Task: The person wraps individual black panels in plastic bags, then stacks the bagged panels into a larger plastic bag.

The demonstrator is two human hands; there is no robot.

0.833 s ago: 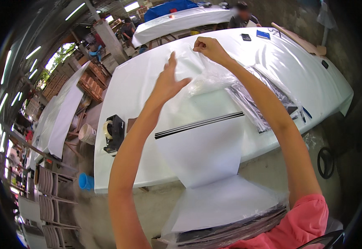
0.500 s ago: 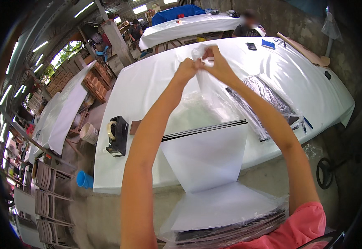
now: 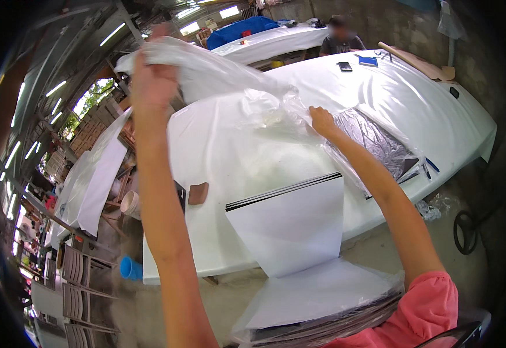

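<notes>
A large clear plastic bag (image 3: pixel 218 72) billows in the air above the white-covered table (image 3: pixel 218 232). My right hand (image 3: pixel 324 123) is closed on its right end, low over the table. Raised high at the left, my left hand (image 3: pixel 154 81) is against the other end of the bag, its fingers smeared by motion, so its grip does not show. Nearer me, a few white sheets with dark edges (image 3: pixel 291 223) lean against the table's front edge. Below them lies a plastic-wrapped stack (image 3: pixel 322 296) of similar sheets.
Right of my right hand lies a plastic-wrapped dark panel (image 3: pixel 369 139), with a blue-handled tool (image 3: pixel 432 165) beside it. A brown block (image 3: pixel 198 194) sits left, near a tape dispenser (image 3: pixel 180 196) mostly behind my forearm. A blue bucket (image 3: pixel 131 268) stands on the floor. Another person (image 3: pixel 343 40) is at the far side.
My hands were together over the far table and are now apart. The left swung up and left, stretching the plastic bag out; the right came lower and to the right.
</notes>
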